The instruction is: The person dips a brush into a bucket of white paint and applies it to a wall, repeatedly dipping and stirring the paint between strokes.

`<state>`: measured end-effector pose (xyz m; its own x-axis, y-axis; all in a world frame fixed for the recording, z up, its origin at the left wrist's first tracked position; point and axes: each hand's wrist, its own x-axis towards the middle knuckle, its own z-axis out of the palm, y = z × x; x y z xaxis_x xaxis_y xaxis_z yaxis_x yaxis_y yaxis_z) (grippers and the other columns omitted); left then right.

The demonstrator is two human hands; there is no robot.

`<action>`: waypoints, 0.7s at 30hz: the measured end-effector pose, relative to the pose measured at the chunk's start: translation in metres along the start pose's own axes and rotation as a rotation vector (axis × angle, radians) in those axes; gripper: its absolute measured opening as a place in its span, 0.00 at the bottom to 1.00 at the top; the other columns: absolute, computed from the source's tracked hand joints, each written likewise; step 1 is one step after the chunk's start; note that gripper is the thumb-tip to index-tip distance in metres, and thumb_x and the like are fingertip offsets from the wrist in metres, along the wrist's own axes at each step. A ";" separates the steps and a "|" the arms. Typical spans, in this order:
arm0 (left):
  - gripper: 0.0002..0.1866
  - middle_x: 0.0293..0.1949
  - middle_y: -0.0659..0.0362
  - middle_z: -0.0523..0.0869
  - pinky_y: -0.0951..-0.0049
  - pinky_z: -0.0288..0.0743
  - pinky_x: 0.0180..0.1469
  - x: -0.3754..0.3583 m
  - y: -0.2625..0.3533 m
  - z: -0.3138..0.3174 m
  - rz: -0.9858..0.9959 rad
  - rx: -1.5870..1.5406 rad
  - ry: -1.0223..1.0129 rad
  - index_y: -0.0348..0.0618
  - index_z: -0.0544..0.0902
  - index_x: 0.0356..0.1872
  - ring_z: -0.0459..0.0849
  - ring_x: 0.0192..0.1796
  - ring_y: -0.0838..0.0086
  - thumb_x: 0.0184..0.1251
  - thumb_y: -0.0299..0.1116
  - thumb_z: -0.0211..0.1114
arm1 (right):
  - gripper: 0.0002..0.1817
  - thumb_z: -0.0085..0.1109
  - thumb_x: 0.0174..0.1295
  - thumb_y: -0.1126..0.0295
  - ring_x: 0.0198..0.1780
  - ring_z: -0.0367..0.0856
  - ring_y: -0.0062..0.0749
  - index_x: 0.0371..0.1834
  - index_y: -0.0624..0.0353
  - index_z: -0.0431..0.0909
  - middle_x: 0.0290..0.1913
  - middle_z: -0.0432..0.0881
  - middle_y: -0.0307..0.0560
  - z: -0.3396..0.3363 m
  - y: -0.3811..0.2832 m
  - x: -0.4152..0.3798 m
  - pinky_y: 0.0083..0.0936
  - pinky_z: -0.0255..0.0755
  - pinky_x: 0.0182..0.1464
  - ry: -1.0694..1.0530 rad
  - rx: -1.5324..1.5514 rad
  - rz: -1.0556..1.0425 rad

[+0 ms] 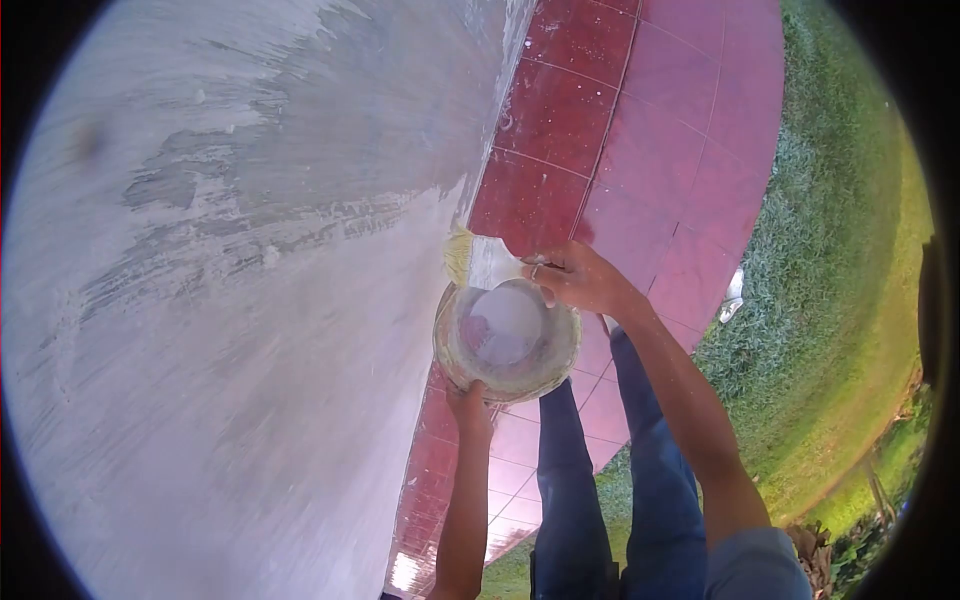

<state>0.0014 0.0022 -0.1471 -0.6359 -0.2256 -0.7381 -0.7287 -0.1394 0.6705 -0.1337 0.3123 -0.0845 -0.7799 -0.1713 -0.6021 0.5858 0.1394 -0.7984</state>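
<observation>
Two hands on one bowl, head view only. Left hand under the near rim of the bowl, fingers closed on the rim from below, forearm running down out of frame. Right hand on the far rim, fingers curled tight over the edge, thumb side toward the bowl's inside; ring visible on one finger. Bowl held between both grips, tilted, mouth facing the camera, pale whitish liquid pooled inside, outer wall smeared and crusted with grey-white residue. Brush with yellowish bristles just beyond the right grip, up and left of it, bristles touching the edge of the wall; handle hidden, cannot tell whether the right fingers hold it too. Wall left of both grips, grey plaster streaked with white coating, patchy near the top. Red tiled floor beyond and right of the right grip, also showing under the bowl. Legs in blue jeans below the bowl, between the two forearms. Grass well right of the right forearm. Small pale scrap on the tile edge near the grass, too small to identify.
</observation>
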 end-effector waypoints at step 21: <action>0.31 0.59 0.52 0.77 0.66 0.83 0.53 -0.079 -0.030 -0.014 -0.217 -0.093 0.077 0.37 0.66 0.67 0.81 0.57 0.63 0.61 0.21 0.62 | 0.12 0.54 0.70 0.70 0.18 0.74 0.37 0.42 0.70 0.81 0.18 0.76 0.59 0.079 -0.163 -0.067 0.34 0.68 0.26 -0.054 0.527 -0.316</action>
<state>0.0771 0.0106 -0.1082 -0.4435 -0.2528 -0.8599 -0.8172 -0.2800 0.5038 -0.1593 0.2239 0.0848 -0.9293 -0.1769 -0.3242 0.3693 -0.4248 -0.8266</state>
